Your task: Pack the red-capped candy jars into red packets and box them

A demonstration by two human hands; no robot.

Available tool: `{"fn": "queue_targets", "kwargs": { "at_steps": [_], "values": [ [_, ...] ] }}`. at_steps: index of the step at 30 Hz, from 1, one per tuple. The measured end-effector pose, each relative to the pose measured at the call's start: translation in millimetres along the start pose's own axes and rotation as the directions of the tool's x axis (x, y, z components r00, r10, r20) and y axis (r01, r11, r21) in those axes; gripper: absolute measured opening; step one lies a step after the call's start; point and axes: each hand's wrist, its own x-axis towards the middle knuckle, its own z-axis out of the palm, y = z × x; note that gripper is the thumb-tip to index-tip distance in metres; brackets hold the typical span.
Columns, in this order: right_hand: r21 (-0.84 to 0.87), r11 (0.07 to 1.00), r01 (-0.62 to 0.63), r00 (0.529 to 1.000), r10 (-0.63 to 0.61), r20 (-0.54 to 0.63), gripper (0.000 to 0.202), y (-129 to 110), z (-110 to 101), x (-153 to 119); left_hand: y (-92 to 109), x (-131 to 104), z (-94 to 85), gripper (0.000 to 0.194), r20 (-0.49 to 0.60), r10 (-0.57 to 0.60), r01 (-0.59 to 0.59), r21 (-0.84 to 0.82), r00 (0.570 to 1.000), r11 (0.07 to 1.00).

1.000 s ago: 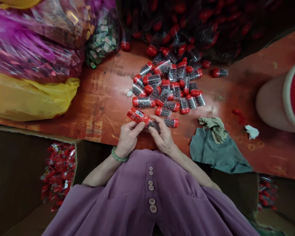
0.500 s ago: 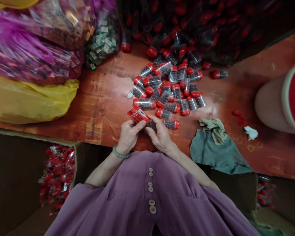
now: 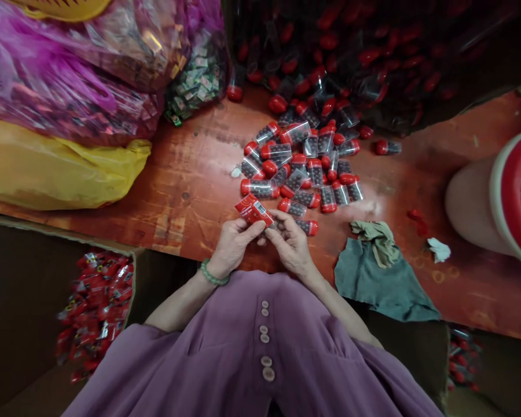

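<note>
In the head view, my left hand [image 3: 233, 246] is closed, thumb on top, on a small red printed packet [image 3: 254, 209] with a white barcode. Fingers of my right hand [image 3: 290, 242] are pinched at the packet's lower right end. A clear tube of dark beads [image 3: 272, 225] shows slightly between the hands; its rest is hidden by fingers and packet. Just beyond my right fingertips lies a red-capped tube [image 3: 307, 227]. Past the hands, several more such tubes [image 3: 293, 174] of dark beads form a loose pile on the reddish table [image 3: 186, 191].
A dark box [image 3: 451, 110] of red-capped tubes opens behind the pile. Filled plastic bags [image 3: 69, 168] stand left. Grey-green cloths [image 3: 382, 284] and a white bucket with a red rim [image 3: 473, 197] are right. A carton [image 3: 132, 289] of red packets sits below the table's edge.
The packet and both hands have shifted slightly right and down in the view, as has the pile. Less of the tube between my hands shows.
</note>
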Motion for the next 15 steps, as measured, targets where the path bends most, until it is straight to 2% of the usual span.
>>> {"fn": "queue_targets", "kwargs": {
  "at_steps": [7,12,15],
  "values": [
    [0.086,0.995,-0.046,0.999,0.045,0.005,0.033,0,5,5,7,-8,6.0,0.041,-0.098,0.047,-0.067,-0.214,0.994,0.975],
    [0.111,0.994,-0.002,0.999,0.007,-0.038,0.03,5,9,5,8,-13,9.9,0.041,-0.094,0.038,-0.054,-0.172,0.995,0.984],
    [0.074,0.997,0.009,0.999,-0.006,-0.034,0.032,7,12,6,4,-15,6.1,0.042,-0.112,0.06,-0.073,-0.111,0.992,0.991]
  ]
}}
